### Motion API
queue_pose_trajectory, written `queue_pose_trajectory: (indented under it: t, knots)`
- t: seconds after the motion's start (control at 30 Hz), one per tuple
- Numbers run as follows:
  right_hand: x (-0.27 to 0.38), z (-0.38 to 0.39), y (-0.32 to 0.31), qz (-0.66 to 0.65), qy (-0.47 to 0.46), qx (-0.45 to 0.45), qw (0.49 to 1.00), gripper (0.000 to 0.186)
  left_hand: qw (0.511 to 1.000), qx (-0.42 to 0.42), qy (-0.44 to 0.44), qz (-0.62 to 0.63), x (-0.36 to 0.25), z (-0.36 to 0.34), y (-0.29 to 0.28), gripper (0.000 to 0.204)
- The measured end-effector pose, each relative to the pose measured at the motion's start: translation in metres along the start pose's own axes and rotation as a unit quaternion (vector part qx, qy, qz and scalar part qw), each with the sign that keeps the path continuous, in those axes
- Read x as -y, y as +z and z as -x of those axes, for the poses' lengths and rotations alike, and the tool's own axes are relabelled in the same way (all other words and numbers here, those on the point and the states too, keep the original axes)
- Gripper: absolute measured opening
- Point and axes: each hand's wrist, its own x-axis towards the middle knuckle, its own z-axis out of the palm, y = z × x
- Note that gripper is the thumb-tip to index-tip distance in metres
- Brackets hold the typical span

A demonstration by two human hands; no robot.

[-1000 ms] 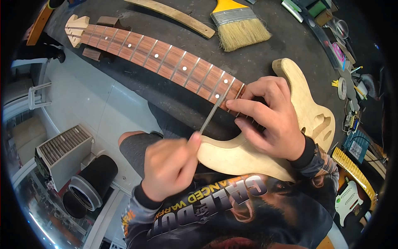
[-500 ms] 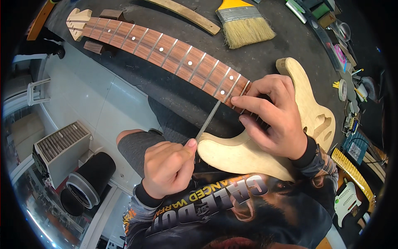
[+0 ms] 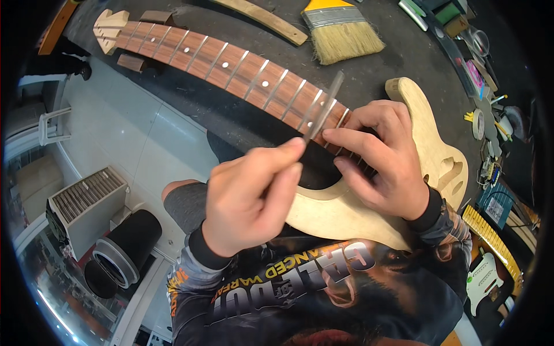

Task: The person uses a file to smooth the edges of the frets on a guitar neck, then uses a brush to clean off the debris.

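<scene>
A guitar neck (image 3: 245,75) with a reddish-brown fretboard, metal frets and white dots lies slantwise, its pale headstock (image 3: 109,30) at the far left. Its near end meets an unfinished pale wooden guitar body (image 3: 428,130). My left hand (image 3: 251,193) is closed around one end of a slim metal file (image 3: 326,108). The file, smeared by motion, lies across the fretboard close to a fret near the body. My right hand (image 3: 388,158) grips the neck beside the file, index fingertip on the fretboard and thumb at the near edge; some fingers are hidden behind it.
A wide brush (image 3: 346,40) and a curved wooden strip (image 3: 265,20) lie on the dark worktable beyond the neck. Small wooden blocks (image 3: 131,63) flank the headstock end. Tools and a tape roll (image 3: 478,124) crowd the right. Another guitar (image 3: 487,277) stands at lower right.
My left hand has moved up and to the right, pushing the file farther across the fretboard, past its far edge. My right hand and the neck have barely shifted.
</scene>
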Motion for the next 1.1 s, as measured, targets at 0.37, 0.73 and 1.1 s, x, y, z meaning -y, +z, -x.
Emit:
queue_pose_trajectory:
  t: [0.37,0.73,1.1]
  knots:
    - [0.002,0.002,0.002,-0.02,0.06,-0.052,0.997,0.048,0.995,-0.028,-0.091,0.018,-0.014,0.003,-0.002,0.035]
    - [-0.001,0.004,-0.002,-0.023,0.055,-0.035,0.998,0.044,0.991,0.035,-0.02,-0.131,-0.017,-0.013,0.002,0.031]
    - [0.0,0.002,-0.006,-0.024,0.045,-0.01,0.999,0.058,0.971,0.082,-0.028,-0.225,-0.029,-0.009,-0.001,0.042]
